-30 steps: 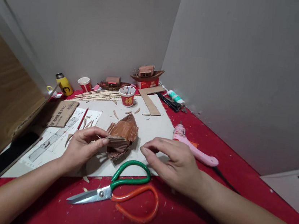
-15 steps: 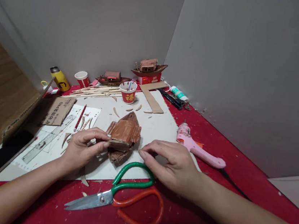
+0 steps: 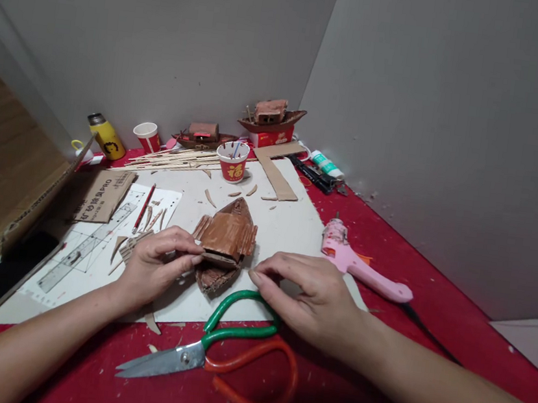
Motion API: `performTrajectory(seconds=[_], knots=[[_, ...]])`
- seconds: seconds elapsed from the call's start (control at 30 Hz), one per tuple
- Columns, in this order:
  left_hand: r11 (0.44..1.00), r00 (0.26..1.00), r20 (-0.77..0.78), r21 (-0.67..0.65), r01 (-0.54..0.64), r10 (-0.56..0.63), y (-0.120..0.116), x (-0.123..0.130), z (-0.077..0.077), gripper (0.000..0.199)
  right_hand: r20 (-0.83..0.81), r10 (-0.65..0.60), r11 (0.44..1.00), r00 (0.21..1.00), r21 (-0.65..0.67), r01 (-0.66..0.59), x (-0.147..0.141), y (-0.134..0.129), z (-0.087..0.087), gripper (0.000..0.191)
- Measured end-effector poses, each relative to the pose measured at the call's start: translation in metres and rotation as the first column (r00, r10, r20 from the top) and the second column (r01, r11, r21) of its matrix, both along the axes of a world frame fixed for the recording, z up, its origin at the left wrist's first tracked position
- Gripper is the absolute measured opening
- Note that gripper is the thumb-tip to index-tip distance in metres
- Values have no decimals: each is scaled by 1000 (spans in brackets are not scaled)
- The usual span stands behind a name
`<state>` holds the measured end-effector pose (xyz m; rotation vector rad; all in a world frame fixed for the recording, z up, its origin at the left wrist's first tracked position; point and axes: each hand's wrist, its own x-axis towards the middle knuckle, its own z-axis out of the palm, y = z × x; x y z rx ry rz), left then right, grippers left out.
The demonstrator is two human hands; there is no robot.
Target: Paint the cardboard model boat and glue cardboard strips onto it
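Brown and ridged, the model boat (image 3: pixel 228 232) is lying between both sets of fingertips, its long axis running away from them. The left hand (image 3: pixel 156 266), nearer, is pinching a thin strip (image 3: pixel 220 260) crosswise at its cabin; the right hand's (image 3: pixel 312 295) fingers are curling, closure unclear.

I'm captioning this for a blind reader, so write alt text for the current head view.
Left hand pinches a cardboard strip at a small brown model boat; right hand hovers beside it. Scissors lie in front, a pink glue gun to the right.
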<state>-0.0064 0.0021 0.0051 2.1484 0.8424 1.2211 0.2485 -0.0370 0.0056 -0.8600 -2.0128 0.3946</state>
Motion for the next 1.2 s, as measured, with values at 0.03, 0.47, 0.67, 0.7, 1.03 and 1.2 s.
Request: performTrajectory(seconds=[0.03, 0.47, 0.67, 0.7, 1.03, 1.2], knots=[[1000, 1000, -2, 9, 3, -3, 0, 0, -1, 18, 4, -2, 1000, 1000, -7, 2, 0, 0, 0, 19], [917, 976, -219, 392, 77, 11, 2, -8, -4, 19, 16, -10, 999, 1000, -51, 11, -4, 1, -6, 21], [827, 949, -291, 558, 64, 123, 0, -10, -9, 29, 1, -30, 998, 1000, -47, 30, -7, 2, -6, 21], [810, 940, -312, 582, 75, 136, 0, -11, -11, 31, -3, -31, 999, 1000, -44, 31, -7, 2, -6, 21], [817, 933, -314, 575, 39, 176, 1, -8, -17, 40, -16, -118, 990, 993, 72, 119, -11, -2, -3, 8], [806, 944, -281, 591, 29, 172, 0, -6, -18, 35, 14, -154, 978, 988, 143, 151, -13, -3, -1, 9]])
